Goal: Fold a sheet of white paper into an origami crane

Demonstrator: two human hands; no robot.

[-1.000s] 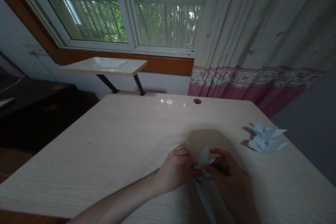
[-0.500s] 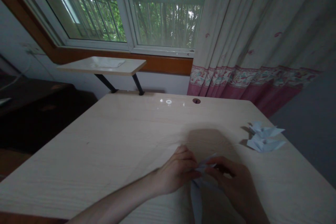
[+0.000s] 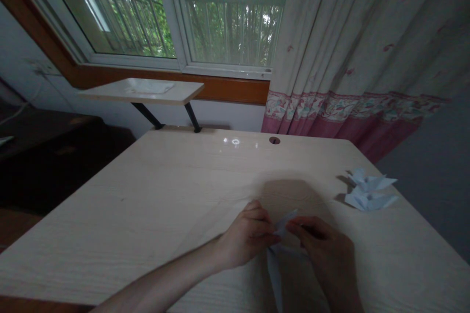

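Note:
A folded piece of white paper (image 3: 274, 274) is held over the near part of the desk, with one long narrow strip hanging toward me and a pointed flap sticking up between my hands. My left hand (image 3: 253, 230) is closed, pinching the paper between thumb and fingers. From the other side, my right hand (image 3: 323, 244) has thumb and forefinger pressed together at the edge of the upper flap. Part of the paper is hidden behind my right hand. To the right lie two folded paper cranes (image 3: 370, 193), close together.
The pale wooden desk (image 3: 147, 205) has a round cable hole (image 3: 274, 140) near its back edge. At its back left stands a raised shelf (image 3: 179, 94) on black legs, bearing a white sheet or tray (image 3: 150, 87). A curtain (image 3: 323, 112) hangs behind.
The upper paper flap now stands up more between my hands. My right hand's fingers have shifted slightly left and closed more. My left hand stays nearly in place.

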